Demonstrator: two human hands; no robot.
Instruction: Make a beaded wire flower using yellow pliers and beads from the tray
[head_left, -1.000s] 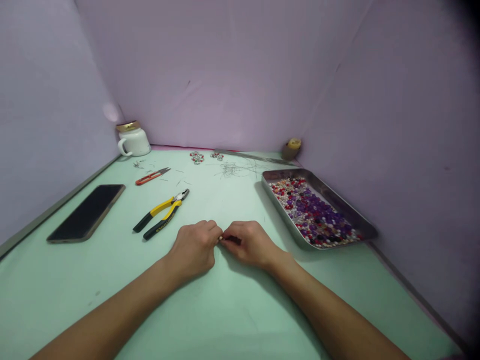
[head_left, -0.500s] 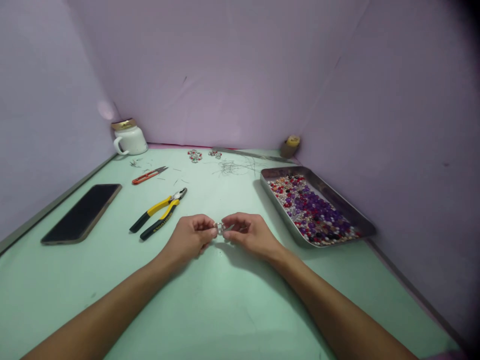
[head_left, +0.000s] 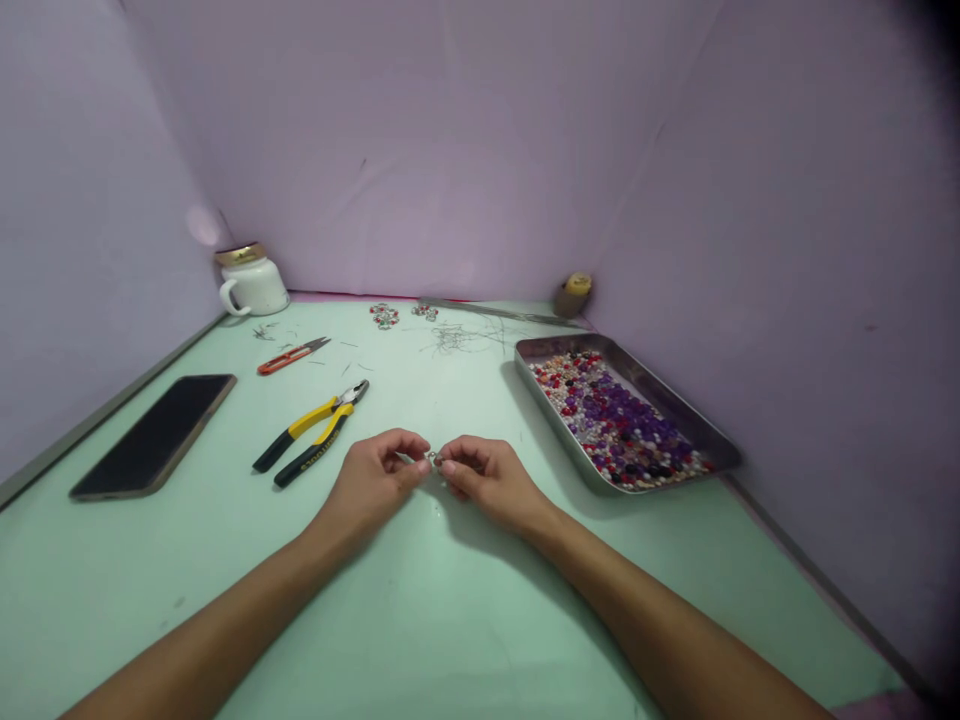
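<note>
small, silvery beaded piece (head_left: 433, 458) more covered than before
left hand (head_left: 379, 477) and right hand (head_left: 495, 480) both pinch it, now closer together

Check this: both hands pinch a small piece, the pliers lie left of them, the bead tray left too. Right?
Not quite: the head view shows the bead tray on the right. The rest stands: left hand and right hand pinch a small piece, and the pliers lie left of them.
</note>
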